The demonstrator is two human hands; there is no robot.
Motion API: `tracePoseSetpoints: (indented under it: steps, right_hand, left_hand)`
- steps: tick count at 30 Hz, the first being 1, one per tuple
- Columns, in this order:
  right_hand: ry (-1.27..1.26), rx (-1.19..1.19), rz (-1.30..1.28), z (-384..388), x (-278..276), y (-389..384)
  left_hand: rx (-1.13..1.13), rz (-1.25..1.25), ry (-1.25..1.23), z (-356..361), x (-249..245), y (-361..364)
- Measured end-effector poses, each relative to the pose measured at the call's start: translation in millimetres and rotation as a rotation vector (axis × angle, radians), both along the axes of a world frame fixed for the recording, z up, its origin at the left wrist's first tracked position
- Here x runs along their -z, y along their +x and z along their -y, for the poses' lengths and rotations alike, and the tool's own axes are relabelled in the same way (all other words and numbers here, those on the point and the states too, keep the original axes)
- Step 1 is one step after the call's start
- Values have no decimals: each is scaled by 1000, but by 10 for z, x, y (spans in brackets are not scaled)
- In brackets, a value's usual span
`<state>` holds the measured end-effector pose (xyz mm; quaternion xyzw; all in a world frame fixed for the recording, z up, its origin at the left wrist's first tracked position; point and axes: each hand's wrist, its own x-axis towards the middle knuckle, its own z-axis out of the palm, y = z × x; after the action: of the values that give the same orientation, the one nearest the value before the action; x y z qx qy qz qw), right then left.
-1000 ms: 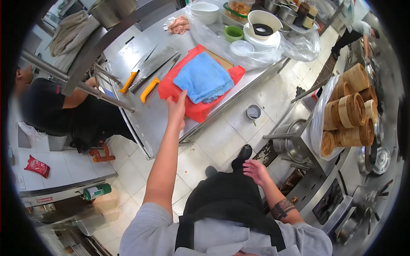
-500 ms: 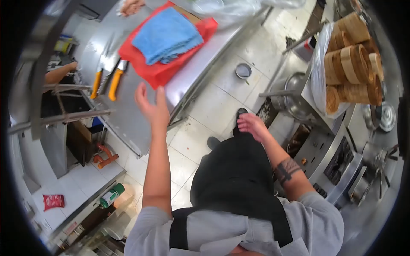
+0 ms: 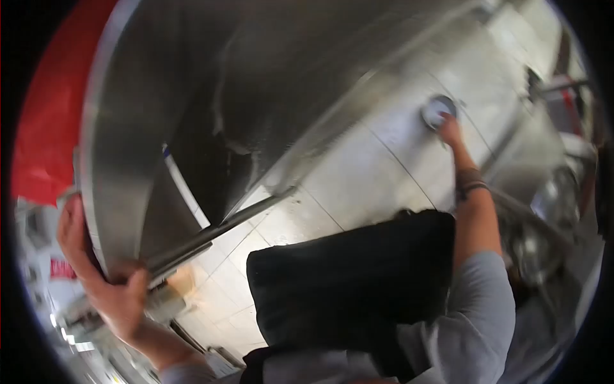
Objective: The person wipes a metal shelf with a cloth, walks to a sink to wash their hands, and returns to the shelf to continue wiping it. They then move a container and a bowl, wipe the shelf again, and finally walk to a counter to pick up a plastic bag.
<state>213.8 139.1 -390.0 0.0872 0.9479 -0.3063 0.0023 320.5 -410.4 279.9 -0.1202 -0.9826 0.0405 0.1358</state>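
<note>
My left hand [image 3: 112, 281] is wrapped round the edge of the steel table [image 3: 121, 128], with the fingers over the top and the thumb underneath. Down by the floor, my right hand [image 3: 450, 130] meets the near rim of a small round metal bowl [image 3: 436, 110]. Its fingers look closed on the rim, though blur hides their exact hold. The bowl seems to rest on the tiles. A red sheet [image 3: 54, 109] lies on the table top, above my left hand.
Under the table are dark metal surfaces and a lower rail [image 3: 249, 210]. Light floor tiles [image 3: 358, 173] run beside it. On the right stands a metal rack with shiny round metal bowls [image 3: 555, 198]. A red packet [image 3: 62, 269] shows at the far left.
I have bent down, and the view has dropped beside the table. My left hand has gone from above the table to its edge. My right hand has reached down to the bowl.
</note>
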Motion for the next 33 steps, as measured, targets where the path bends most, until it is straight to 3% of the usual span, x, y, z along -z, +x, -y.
tracePoseSetpoints:
  steps: [1,4,5,7,8,9,10,12,13,14,15,17,19,21,23,24,27,29,31,32,33]
  right_hand:
    - [225,-213,13,-183,216,-144]
    - [396,-300,260,-417,604,-492]
    - [482,-430,313,-435,681,-571]
    - [530,-423,463,-551,1073,-630]
    - [794,-460,289,-499,1098,-475]
    - [605,-366,273,-699,1652,-651]
    - [572,-298,254,-669,1600,-648]
    - [540,-243,234,-396,1185,-574]
    - [467,-93,195,-313,802,-497]
    - [396,59,147,-227,333,-465]
    - [420,54,135,-259,25,-409]
    - [-37,503,-101,-380,-525,-258]
    - [-459,445,-634,-241,-1298,-84]
    - [-789,172,-608,453,-2657,33]
    - [-233,-235,-571,876,-3418,-253]
    - [-52,-359,-626,1163,-3532,-500]
    - [368,-688,-608,2173,-3376,-1401]
    - [656,-938,-864,2789,-3176,-2102]
    - [844,-951,-934,3523,-2993,-2819]
    - [705,-938,-737,4030,-3114,-2865]
    - [717,-993,-734,4528,-3089,-2954]
  left_hand:
    - [-56,-38,-48,100,44,73]
    - [-324,-187,248,505,58,425]
    - [-414,-161,173,619,-5,493]
    - [-277,-203,139,498,107,444]
    - [-175,-256,159,421,178,377]
    - [-71,-305,172,333,253,306]
    - [-70,-386,-105,362,223,322]
    - [-82,-450,-387,364,158,318]
    - [29,-480,-486,349,160,277]
    - [75,-501,-522,293,188,250]
    - [121,-524,-559,237,218,222]
    - [105,-447,-398,72,280,200]
    - [89,-449,-363,137,272,257]
    - [120,-408,-338,152,325,299]
    - [143,-383,-311,221,387,380]
    - [149,-379,-302,287,409,440]
    - [128,-400,-272,538,450,699]
    - [68,-468,-249,789,487,888]
    - [-7,-563,-220,1073,531,1066]
    - [-39,-617,-203,1202,556,1136]
    - [-61,-663,-187,1318,589,1183]
